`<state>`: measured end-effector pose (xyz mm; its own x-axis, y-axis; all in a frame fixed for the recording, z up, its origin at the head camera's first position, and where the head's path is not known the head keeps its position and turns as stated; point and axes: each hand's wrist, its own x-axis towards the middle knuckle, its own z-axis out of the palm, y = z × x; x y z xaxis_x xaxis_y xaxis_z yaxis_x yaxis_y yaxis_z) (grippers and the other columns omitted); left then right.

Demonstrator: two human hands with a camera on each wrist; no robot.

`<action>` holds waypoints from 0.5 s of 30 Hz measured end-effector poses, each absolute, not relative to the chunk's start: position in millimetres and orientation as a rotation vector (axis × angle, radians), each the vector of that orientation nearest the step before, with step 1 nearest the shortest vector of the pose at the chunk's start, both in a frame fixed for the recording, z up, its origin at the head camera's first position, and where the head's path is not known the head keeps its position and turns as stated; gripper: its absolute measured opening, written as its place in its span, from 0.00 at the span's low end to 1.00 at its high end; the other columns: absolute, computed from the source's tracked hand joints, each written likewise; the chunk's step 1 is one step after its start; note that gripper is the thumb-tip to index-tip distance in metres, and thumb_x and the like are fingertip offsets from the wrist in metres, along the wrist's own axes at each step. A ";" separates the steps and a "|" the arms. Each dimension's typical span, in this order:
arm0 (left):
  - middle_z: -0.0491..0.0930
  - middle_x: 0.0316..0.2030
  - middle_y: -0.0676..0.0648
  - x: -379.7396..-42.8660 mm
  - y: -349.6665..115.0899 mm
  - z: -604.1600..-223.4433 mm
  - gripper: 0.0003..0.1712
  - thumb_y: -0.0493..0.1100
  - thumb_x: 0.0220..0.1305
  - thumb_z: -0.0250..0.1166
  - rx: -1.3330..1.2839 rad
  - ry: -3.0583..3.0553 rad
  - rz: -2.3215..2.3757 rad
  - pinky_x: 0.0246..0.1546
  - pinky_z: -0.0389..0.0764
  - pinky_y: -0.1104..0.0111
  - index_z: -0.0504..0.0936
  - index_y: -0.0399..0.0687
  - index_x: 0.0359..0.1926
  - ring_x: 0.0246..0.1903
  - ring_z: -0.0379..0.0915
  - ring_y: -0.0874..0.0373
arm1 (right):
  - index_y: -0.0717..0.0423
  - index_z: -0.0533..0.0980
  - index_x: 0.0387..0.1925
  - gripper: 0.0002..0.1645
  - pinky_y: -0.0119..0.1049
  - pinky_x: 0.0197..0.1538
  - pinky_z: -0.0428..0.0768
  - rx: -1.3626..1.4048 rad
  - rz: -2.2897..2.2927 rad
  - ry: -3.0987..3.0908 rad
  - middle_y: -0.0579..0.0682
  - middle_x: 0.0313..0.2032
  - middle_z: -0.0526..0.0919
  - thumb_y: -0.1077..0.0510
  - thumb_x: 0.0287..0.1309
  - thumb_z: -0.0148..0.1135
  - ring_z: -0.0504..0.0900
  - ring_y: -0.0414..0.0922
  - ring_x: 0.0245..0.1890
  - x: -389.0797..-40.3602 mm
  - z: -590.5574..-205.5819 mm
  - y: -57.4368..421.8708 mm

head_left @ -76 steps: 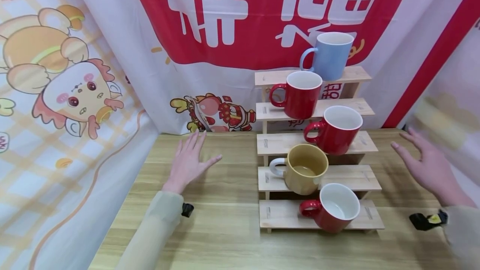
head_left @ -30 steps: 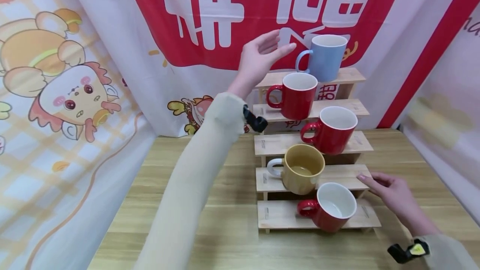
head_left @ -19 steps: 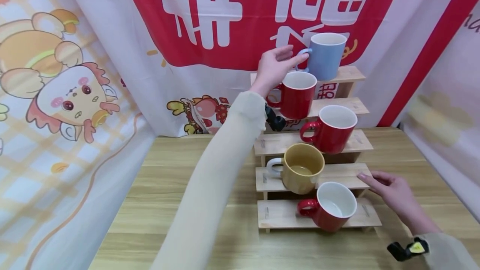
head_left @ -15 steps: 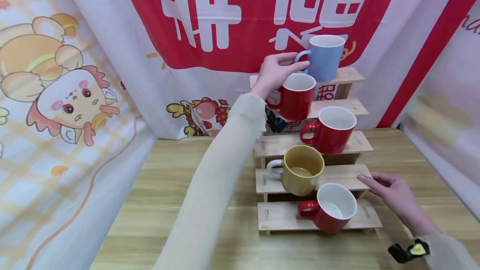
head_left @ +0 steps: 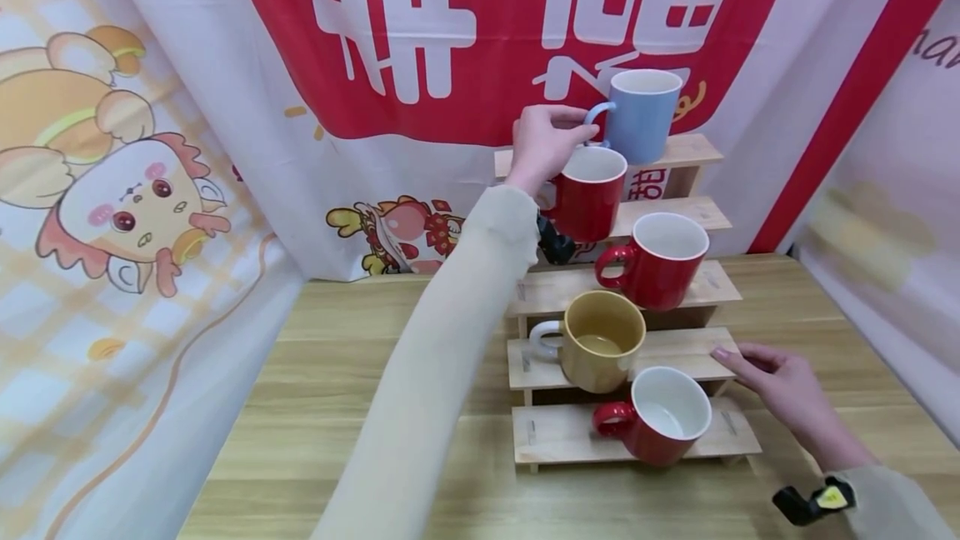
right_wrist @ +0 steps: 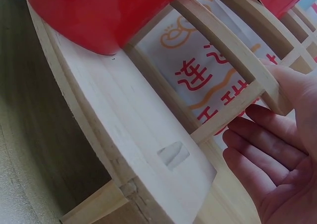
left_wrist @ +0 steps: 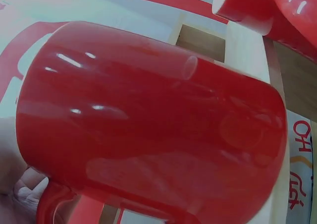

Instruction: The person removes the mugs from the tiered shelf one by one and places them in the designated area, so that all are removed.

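Note:
My left hand [head_left: 546, 144] is up at the top tier of the stepped wooden rack [head_left: 555, 436], pinching the handle of the light blue mug [head_left: 643, 123] between thumb and fingers. The blue mug stands upright on its board. Just below that hand is a red mug [head_left: 592, 198], which fills most of the left wrist view and blocks sight of the fingertips there. My right hand [head_left: 783, 390] holds the right end of the second board from the bottom, thumb on top; in the right wrist view its fingers [right_wrist: 267, 140] reach underneath the board.
Lower tiers hold another red mug [head_left: 667, 265], a tan mug [head_left: 600, 344] with a white handle, and a red mug with white interior [head_left: 663, 419] at the bottom. All handles point left. The rack stands on a wood-grain table [head_left: 300, 432], with a printed cloth [head_left: 405, 140] behind.
My left hand rose from above the table's left side to the blue mug's handle and closed on it. My right hand came in from the right to the rack's board. The mugs kept their places.

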<state>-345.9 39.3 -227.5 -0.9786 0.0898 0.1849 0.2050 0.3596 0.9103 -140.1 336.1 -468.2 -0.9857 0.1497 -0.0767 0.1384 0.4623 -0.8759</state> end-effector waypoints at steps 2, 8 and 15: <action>0.85 0.44 0.59 -346.2 37.4 -228.7 0.20 0.49 0.60 0.77 -0.279 -2.484 -1.711 0.40 0.82 0.72 0.88 0.59 0.54 0.43 0.76 0.63 | 0.68 0.78 0.60 0.36 0.24 0.40 0.82 -0.261 1.599 -2.672 0.41 0.46 0.85 0.42 0.67 0.67 0.81 0.30 0.41 -140.4 -469.4 335.7; 0.86 0.44 0.56 -347.6 20.2 -233.2 0.18 0.48 0.60 0.76 -0.281 -2.376 -1.828 0.39 0.84 0.73 0.89 0.55 0.52 0.42 0.80 0.61 | 0.69 0.76 0.61 0.37 0.24 0.41 0.81 -0.257 1.576 -2.688 0.50 0.51 0.85 0.41 0.67 0.66 0.82 0.30 0.41 -141.4 -468.7 333.8; 0.86 0.43 0.52 -352.9 -5.9 -236.0 0.17 0.46 0.59 0.77 -0.252 -2.299 -1.949 0.43 0.86 0.68 0.90 0.52 0.50 0.42 0.83 0.57 | 0.70 0.75 0.62 0.39 0.23 0.41 0.81 -0.275 1.570 -2.695 0.54 0.52 0.84 0.40 0.68 0.65 0.82 0.31 0.41 -140.2 -470.2 336.4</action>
<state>-352.9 -5.9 -236.0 -0.9794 0.0510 0.1954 0.2011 0.1584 0.9667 -140.2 336.4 -470.2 -0.9845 0.1564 -0.0788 0.1457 0.4817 -0.8641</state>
